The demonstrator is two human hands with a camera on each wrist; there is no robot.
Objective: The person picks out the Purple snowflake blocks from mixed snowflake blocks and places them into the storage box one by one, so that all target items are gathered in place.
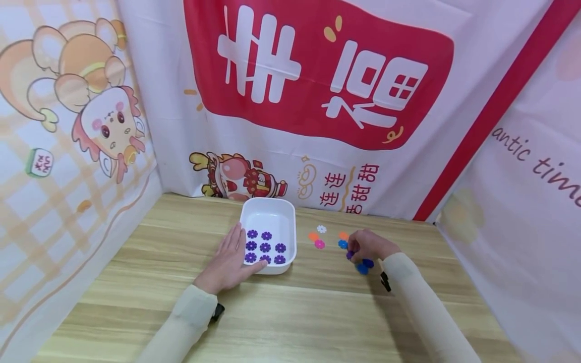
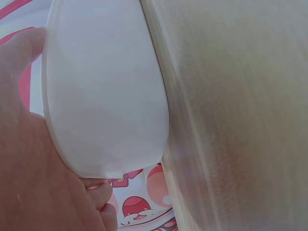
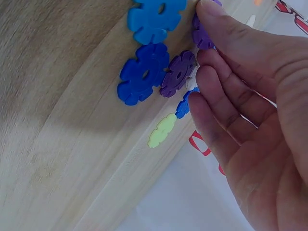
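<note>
On the table stands a white plastic box (image 1: 291, 237) with several purple flower-shaped plastic discs (image 1: 265, 247) inside. My left hand (image 1: 227, 264) rests against its near left corner, fingers stretched along the left side and thumb over the front rim. The left wrist view shows the box's smooth outer wall (image 2: 106, 91) beside the palm. To the right of the box, my right hand (image 1: 372, 245) pinches a purple flower-shaped disc (image 3: 202, 33) between thumb and fingertips. Close by lie a light blue disc (image 3: 156, 19), a dark blue disc (image 3: 144, 74) and another purple disc (image 3: 179, 73).
Between the box and my right hand lie a white disc (image 1: 321, 229), an orange disc (image 1: 313, 236) and a pink disc (image 1: 320, 244). A yellow disc (image 3: 162, 131) shows in the right wrist view. Printed cloth (image 1: 317, 116) hangs along the table's back edge.
</note>
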